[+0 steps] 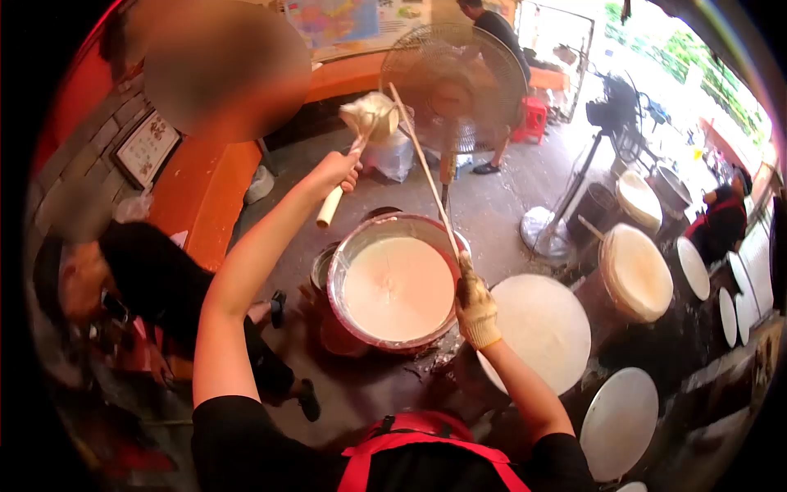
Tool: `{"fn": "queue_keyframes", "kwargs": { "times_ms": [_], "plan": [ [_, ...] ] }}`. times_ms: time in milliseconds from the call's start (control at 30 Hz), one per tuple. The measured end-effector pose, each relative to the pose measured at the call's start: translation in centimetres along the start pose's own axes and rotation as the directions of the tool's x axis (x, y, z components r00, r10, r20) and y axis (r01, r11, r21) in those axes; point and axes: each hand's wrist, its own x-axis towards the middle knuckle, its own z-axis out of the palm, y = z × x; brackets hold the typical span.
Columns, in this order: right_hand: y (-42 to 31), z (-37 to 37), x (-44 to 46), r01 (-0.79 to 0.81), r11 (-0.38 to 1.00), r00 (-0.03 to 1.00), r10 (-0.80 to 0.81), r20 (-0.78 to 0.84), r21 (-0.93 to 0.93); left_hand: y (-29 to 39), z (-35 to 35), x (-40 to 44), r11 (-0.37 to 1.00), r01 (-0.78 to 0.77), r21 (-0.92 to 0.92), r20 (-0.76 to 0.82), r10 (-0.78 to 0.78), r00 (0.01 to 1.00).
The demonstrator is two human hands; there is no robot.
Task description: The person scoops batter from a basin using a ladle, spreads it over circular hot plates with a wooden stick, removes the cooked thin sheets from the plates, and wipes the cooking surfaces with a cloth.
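Observation:
My left hand [334,174] is bare and wraps round the pale handle of a ladle [370,115], raised beyond the pot. Whitish batter coats the ladle's head. In a stained work glove, my right hand [477,307] grips a long thin wooden stick [424,168], which slants up and away to the left. Between my arms stands a wide metal pot [334,283] of creamy batter [399,287]; my right hand is at its right rim. Close to that hand lies a large round plate [541,328] with a pale, smooth surface.
Left of the pot a person in black [152,254] bends down. A standing fan [451,90] is beyond the pot, another [611,107] farther right. At right are a round stack of pale sheets [638,275], a grey disc [620,422] and another person [721,217].

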Motion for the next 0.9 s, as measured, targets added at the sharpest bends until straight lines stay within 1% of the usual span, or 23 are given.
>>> {"fn": "queue_keyframes", "kwargs": {
  "times_ms": [33, 67, 100, 133, 167, 233, 267, 300, 333, 367, 433, 467, 500, 567, 633, 667, 700, 733, 767, 800, 833, 867, 900],
  "plan": [
    [-0.2, 0.8, -0.3, -0.054, 0.997, 0.998, 0.055, 0.027, -0.047, -1.2, -1.0, 1.6, 0.975, 0.162, -0.152, 0.084, -0.151, 0.985],
    [-1.0, 0.7, -0.6, -0.159, 0.983, 0.969, 0.172, 0.175, -0.087, -2.3, -1.8, 3.2, 0.901, 0.331, -0.280, 0.187, -0.287, 0.940],
    [-1.9, 0.1, -1.0, -0.257, 0.956, 0.903, 0.289, 0.319, -0.140, -3.6, -2.1, 4.6, 0.778, 0.499, -0.382, 0.301, -0.405, 0.863],
    [-2.3, -0.4, -1.9, -0.346, 0.917, 0.800, 0.400, 0.447, -0.200, -5.3, -1.9, 5.0, 0.768, 0.538, -0.347, 0.341, -0.431, 0.835],
    [-2.1, -0.7, -3.8, -0.343, 0.932, 0.852, 0.360, 0.381, -0.113, -6.5, -1.3, 4.6, 0.740, 0.588, -0.326, 0.401, -0.455, 0.795],
    [-1.3, -1.8, -10.1, -0.314, 0.948, 0.930, 0.298, 0.216, 0.044, -8.0, 0.5, 2.8, 0.771, 0.593, -0.234, 0.415, -0.472, 0.778],
    [-0.4, -2.4, -13.6, -0.344, 0.938, 0.930, 0.332, 0.157, 0.051, -8.0, 1.9, 1.6, 0.730, 0.651, -0.209, 0.441, -0.524, 0.729],
    [0.1, -3.5, -16.6, -0.315, 0.949, 0.948, 0.314, 0.058, 0.019, -7.8, 3.4, 0.1, 0.686, 0.704, -0.183, 0.463, -0.572, 0.677],
    [-0.7, -5.7, -18.7, -0.470, 0.882, 0.876, 0.471, 0.104, -0.036, -7.3, 5.3, -1.8, 0.672, 0.724, -0.158, 0.476, -0.590, 0.652],
    [-1.8, -8.0, -21.0, -0.607, 0.790, 0.777, 0.613, 0.143, -0.091, -7.3, 7.4, -3.4, 0.670, 0.739, -0.078, 0.492, -0.618, 0.613],
    [-1.8, -10.0, -27.1, -0.544, 0.825, 0.821, 0.561, -0.107, 0.151, -6.7, 11.4, -6.2, 0.673, 0.736, 0.067, 0.515, -0.655, 0.553],
    [-2.7, -11.8, -29.0, -0.534, 0.826, 0.802, 0.562, -0.203, 0.179, -6.3, 13.5, -7.9, 0.614, 0.784, 0.094, 0.568, -0.680, 0.464],
    [-3.7, -14.0, -31.4, -0.626, 0.739, 0.724, 0.670, -0.166, 0.249, -6.5, 16.0, -9.2, 0.583, 0.799, 0.151, 0.597, -0.697, 0.396],
    [-2.3, -16.0, -39.0, -0.715, 0.657, 0.610, 0.753, -0.247, 0.237, -6.8, 21.6, -11.8, 0.522, 0.811, 0.263, 0.641, -0.723, 0.258],
    [-1.9, -20.1, -43.9, -0.760, 0.504, 0.466, 0.863, -0.196, 0.411, -7.0, 28.4, -15.0, 0.525, 0.732, 0.433, 0.640, -0.751, 0.161],
    [-2.1, -22.6, -44.6, -0.726, 0.520, 0.464, 0.853, -0.239, 0.450, -6.9, 32.0, -16.9, 0.566, 0.654, 0.502, 0.632, -0.756, 0.169],
    [-1.2, -24.8, -46.9, -0.667, 0.594, 0.529, 0.803, -0.274, 0.451, -7.2, 35.7, -18.5, 0.618, 0.530, 0.580, 0.629, -0.754, 0.191],
    [-1.0, -27.6, -47.5, -0.646, 0.598, 0.551, 0.795, -0.252, 0.474, -6.9, 39.2, -20.5, 0.716, 0.335, 0.612, 0.668, -0.695, 0.264],
    [-0.9, -30.6, -48.0, -0.633, 0.592, 0.560, 0.795, -0.233, 0.498, -7.1, 42.9, -22.5, 0.771, 0.122, 0.625, 0.716, -0.629, 0.302],
    [0.5, -32.7, -49.5, -0.606, 0.712, 0.646, 0.701, -0.303, 0.355, -7.4, 46.7, -23.5, 0.771, -0.117, 0.626, 0.754, -0.560, 0.343],
    [1.9, -34.6, -50.6, -0.564, 0.802, 0.724, 0.595, -0.348, 0.199, -7.8, 50.2, -24.7, 0.725, -0.355, 0.590, 0.802, -0.479, 0.356],
    [1.5, -37.5, -49.8, -0.554, 0.824, 0.740, 0.553, -0.383, 0.119, -7.2, 53.1, -27.7, 0.653, -0.569, 0.500, 0.865, -0.343, 0.367],
    [0.8, -40.2, -48.1, -0.538, 0.842, 0.766, 0.503, -0.401, 0.029, -6.9, 55.7, -29.9, 0.582, -0.695, 0.423, 0.906, -0.286, 0.312]
  ]
}}
